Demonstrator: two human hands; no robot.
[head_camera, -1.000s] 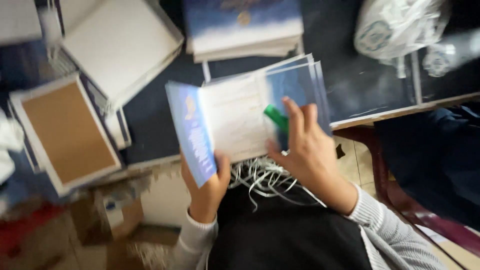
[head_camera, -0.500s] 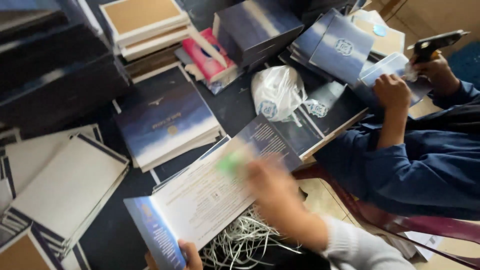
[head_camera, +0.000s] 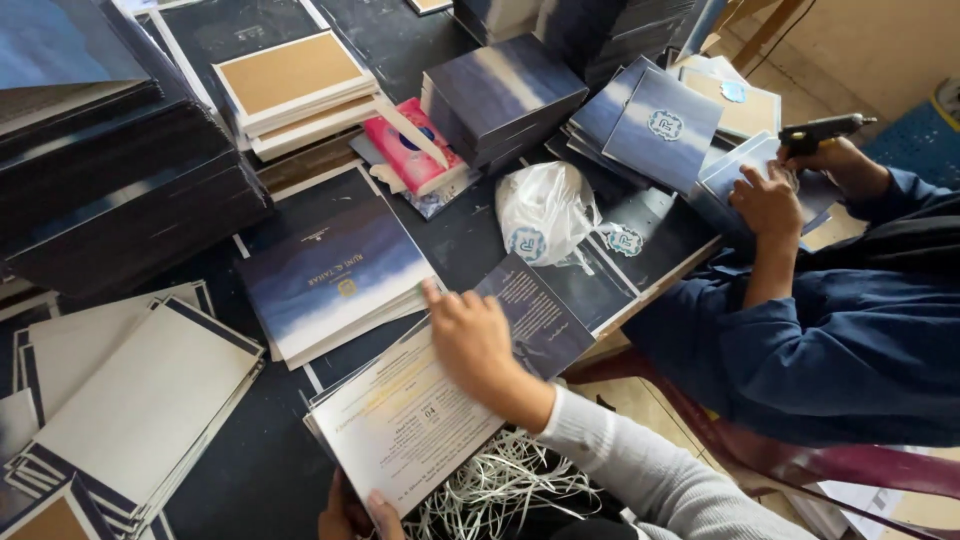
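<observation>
My left hand (head_camera: 352, 512) grips the near corner of an opened folded card (head_camera: 400, 425), white and printed inside with a dark blue flap (head_camera: 535, 315) on its right. My right hand (head_camera: 470, 335) lies flat across the card's middle, fingers stretched toward a stack of blue gradient cards (head_camera: 335, 275) just beyond it. Nothing shows inside the right hand. White shredded paper strips (head_camera: 495, 485) lie under the card by my lap.
White card stacks (head_camera: 140, 400) sit at left, tall dark stacks (head_camera: 110, 170) behind them. Tan-faced cards (head_camera: 290, 75), a pink packet (head_camera: 412, 145) and a white plastic bag (head_camera: 545, 210) lie further back. A person in blue (head_camera: 800, 340) at right holds a glue gun (head_camera: 820, 130) over cards.
The view has swung up and right across the table. My right hand, earlier holding a green object over the card, now rests flat on the card with no green object visible.
</observation>
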